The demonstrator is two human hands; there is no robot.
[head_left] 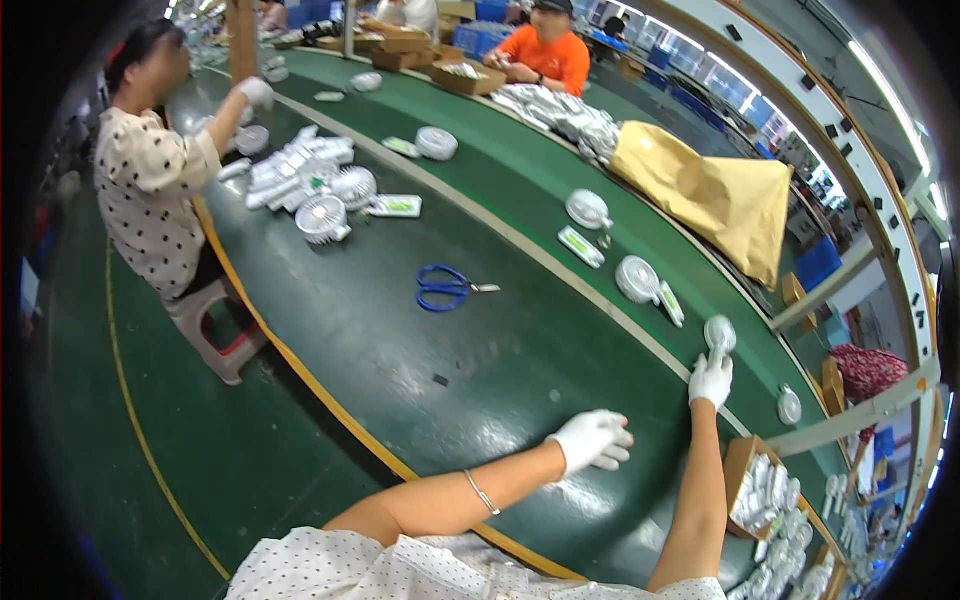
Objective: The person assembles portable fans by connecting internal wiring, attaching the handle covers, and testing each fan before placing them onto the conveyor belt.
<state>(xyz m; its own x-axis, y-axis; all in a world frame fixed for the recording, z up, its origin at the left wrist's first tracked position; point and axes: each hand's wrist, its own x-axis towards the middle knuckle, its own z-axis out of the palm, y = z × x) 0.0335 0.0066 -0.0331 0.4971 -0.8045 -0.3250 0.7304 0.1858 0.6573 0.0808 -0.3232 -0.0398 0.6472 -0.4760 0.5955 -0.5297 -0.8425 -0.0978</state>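
Note:
Both my hands wear white gloves with some bare fingertips. My right hand [711,381] reaches out over the belt's pale edge strip, its fingers stretched onto the near side of a small white round fan [720,332]. Whether they grip it is hard to see. Above the dark table [400,360], my left hand [592,442] is open with loosely bent fingers and nothing in it. Farther along the green belt [520,165] lie another round fan [637,279] beside a white-and-green flat piece [671,304], and one more fan [588,209] near a similar piece [581,246].
Blue-handled scissors [442,288] lie mid-table. A pile of white fan parts [300,172] is at the far left, near a seated co-worker [155,160]. A cardboard box [742,470] of wrapped pieces stands right of my right forearm. Yellow sheeting [705,190] and an orange-shirted person [545,55] are beyond the belt.

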